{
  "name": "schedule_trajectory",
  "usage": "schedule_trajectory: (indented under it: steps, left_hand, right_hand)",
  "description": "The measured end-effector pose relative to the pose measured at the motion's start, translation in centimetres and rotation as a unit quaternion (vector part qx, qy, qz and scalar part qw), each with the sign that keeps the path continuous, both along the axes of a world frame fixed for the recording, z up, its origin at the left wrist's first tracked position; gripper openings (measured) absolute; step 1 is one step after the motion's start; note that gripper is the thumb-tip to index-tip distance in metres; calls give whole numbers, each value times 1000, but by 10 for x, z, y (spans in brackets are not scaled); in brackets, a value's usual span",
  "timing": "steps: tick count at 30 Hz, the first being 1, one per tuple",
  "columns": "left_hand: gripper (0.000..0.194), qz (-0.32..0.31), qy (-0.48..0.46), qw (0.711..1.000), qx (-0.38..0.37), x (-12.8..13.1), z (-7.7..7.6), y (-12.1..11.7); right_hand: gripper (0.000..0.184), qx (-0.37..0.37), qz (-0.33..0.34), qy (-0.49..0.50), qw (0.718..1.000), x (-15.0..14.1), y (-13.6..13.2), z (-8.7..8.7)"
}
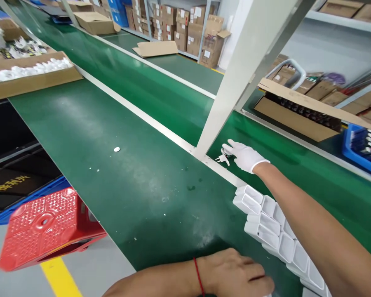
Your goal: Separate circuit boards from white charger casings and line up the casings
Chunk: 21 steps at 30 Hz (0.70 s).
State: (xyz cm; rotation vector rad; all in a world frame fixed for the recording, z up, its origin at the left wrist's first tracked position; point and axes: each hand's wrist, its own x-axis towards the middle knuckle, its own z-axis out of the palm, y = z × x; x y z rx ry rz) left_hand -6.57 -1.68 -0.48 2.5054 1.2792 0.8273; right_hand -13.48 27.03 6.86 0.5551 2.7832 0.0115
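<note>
Over the green belt, by the foot of the pale post, my right hand (243, 156) wears a white glove. Its fingers bend around a small white plug (224, 159) with two thin prongs pointing left; a dark or metallic part shows between the fingers. My left hand (236, 274), bare with a red string at the wrist, is low at the frame's bottom edge with curled fingers. A sliver of white shows under its fingertips, too little to name. White open-ended rectangular housings (266, 225) stand in rows to the right of it, partly hidden by my right forearm.
A white disc (116, 149) and small scraps lie on the green tabletop (111, 185). The post (225, 90) rises beside the belt (160, 95). A carton of white parts (34, 80) sits far left, above a red stool (46, 222). A blue crate (363, 150) stands right.
</note>
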Motion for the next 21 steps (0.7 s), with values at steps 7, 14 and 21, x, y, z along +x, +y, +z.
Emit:
schedule_trajectory:
  steps: [7,14,21]
  left_hand:
    - [34,-2,-14,1000,-2,2,-2,0]
    - [41,-1,3,1000,-15,-2,0,1]
    - [62,23,-33,999,-6,1,-9,10]
  right_hand:
    - [73,-28,10,-24,999,3,7,-5]
    - [35,-63,-83,-2,995,9,3,4]
    - [35,-185,-294,159,924,51,5,37]
